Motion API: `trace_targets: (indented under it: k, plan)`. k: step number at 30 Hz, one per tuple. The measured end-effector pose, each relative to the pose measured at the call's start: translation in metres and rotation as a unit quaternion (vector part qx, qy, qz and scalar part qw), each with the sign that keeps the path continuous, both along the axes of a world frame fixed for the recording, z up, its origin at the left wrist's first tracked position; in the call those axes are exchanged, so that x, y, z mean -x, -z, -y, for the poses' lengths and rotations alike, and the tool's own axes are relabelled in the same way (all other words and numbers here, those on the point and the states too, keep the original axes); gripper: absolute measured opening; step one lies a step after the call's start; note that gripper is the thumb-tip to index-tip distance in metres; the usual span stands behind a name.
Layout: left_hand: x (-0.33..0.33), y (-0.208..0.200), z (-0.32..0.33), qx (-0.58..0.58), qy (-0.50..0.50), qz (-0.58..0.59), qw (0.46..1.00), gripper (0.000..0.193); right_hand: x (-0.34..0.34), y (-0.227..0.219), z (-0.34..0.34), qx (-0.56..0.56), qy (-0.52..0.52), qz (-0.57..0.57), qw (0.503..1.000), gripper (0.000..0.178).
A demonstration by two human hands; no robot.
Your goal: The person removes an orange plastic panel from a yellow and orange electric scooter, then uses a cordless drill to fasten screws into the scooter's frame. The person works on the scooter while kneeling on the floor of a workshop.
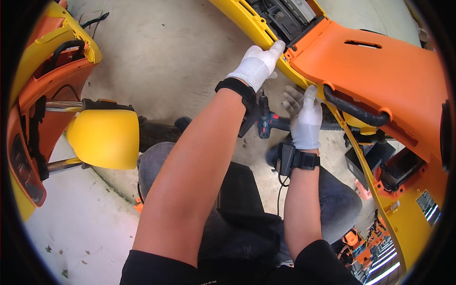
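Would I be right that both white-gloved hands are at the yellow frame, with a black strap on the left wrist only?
Not quite: the head view shows a black strap on the right wrist too. The white-gloved left hand and right hand are indeed at the yellow frame.

The left hand [261, 61] and right hand [306, 111] wear whitish gloves [306, 124] with greyish knitted cuffs [306, 136], below black wrist straps [306, 160], the right bearing a boxy dark module [285, 159] trailing a thin black cable [279, 194], with short black sleeves [156, 268] and faded blue-grey trousers [335, 204].
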State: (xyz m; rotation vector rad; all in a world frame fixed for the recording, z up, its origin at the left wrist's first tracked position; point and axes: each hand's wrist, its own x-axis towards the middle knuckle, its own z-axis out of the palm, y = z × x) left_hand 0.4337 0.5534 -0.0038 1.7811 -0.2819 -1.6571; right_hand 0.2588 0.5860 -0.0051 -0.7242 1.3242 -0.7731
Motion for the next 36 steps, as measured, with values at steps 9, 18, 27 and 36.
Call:
trace_targets:
  k: [9, 18, 27, 36]
  plan:
    - [0.009, 0.003, 0.0, 0.023, -0.018, 0.028, 0.999, 0.075, 0.014, -0.003, 0.002, -0.027, 0.008, -0.001, 1.0, 0.053]
    - [0.013, 0.006, 0.007, 0.015, -0.038, 0.024, 0.999, 0.077, 0.014, 0.001, 0.009, -0.038, 0.018, -0.02, 0.999, 0.049]
    - [-0.015, 0.006, 0.004, 0.014, -0.134, 0.025, 0.991, 0.083, 0.012, -0.008, 0.011, -0.028, 0.009, -0.03, 0.999, 0.041]
    - [-0.008, 0.023, 0.006, 0.073, -0.13, 0.092, 0.985, 0.078, 0.014, 0.001, 0.006, -0.018, 0.007, -0.047, 0.999, 0.043]
